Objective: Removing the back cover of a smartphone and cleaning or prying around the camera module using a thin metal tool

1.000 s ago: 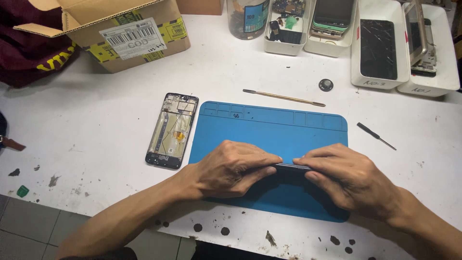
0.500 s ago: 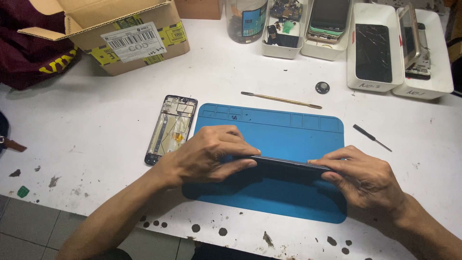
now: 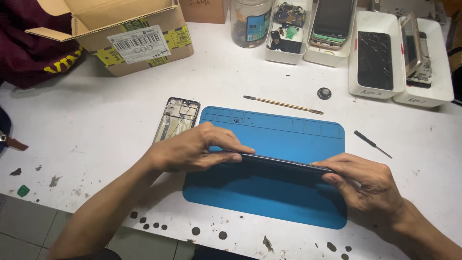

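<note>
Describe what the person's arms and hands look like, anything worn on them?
Both are bare. The left hand and right hand wear no gloves, and no rings, watch or wristband show. The forearms are uncovered as far as the picture reaches, with no sleeve in view. Nails are short and plain. No straps, cables or markings show on either arm.

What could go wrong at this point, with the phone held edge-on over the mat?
The dark phone is pinched only at its ends by the left hand and right hand, above the blue mat; it might slip or flex. A fall leftward could hit the bare phone frame.
</note>
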